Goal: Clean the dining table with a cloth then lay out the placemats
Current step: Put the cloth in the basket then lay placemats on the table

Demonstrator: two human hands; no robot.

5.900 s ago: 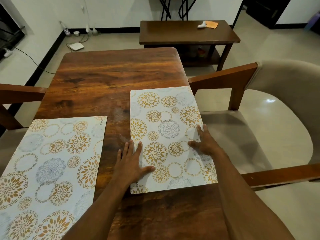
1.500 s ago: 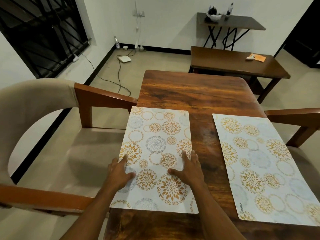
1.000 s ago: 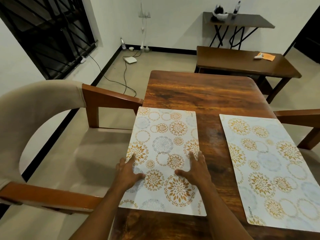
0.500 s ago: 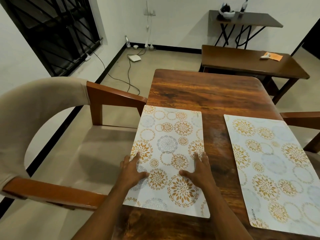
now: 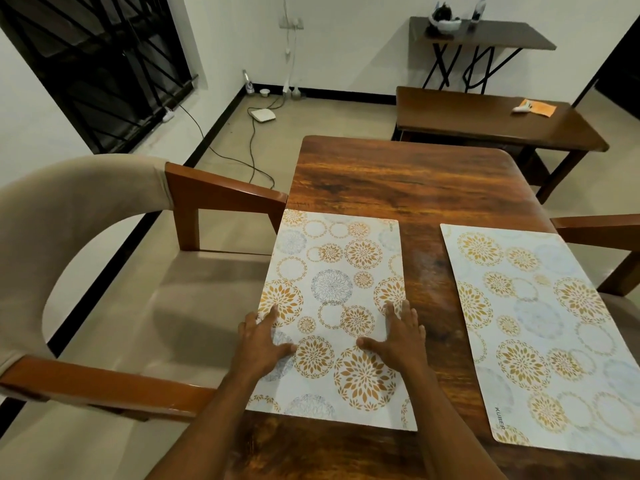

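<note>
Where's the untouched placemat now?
Head view: the untouched placemat lies on the dining table's right side, bare wood between it and the left placemat under the left hand and right hand.

The left placemat (image 5: 332, 299) lies flat along the left edge of the wooden dining table (image 5: 398, 174), the right placemat (image 5: 540, 334) by its right edge, apart, both white with gold-and-grey floral rings.

Right placemat (image 5: 540, 327) cut by frame edge; far-table items (image 5: 446, 21) indistinct.

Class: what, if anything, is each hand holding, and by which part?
Nothing is gripped: left hand and right hand press flat on the left placemat, near half.
</note>
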